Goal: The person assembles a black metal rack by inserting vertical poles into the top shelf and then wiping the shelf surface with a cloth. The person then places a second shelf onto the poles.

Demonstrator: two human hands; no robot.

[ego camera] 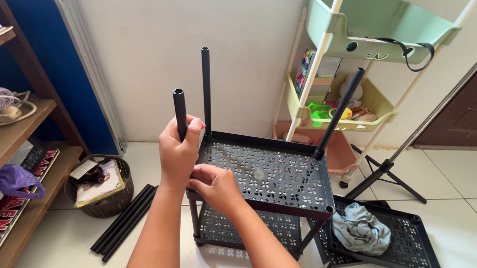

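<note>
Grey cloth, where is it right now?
Head view, right side: the grey cloth lies crumpled on the loose black shelf tray on the floor, beside the rack.

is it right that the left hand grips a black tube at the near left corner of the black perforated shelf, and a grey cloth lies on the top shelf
Not quite. In the head view the crumpled grey cloth lies on the separate black perforated tray on the floor to the right, not on the top black perforated shelf. The left hand does grip the black tube at that corner.
</note>
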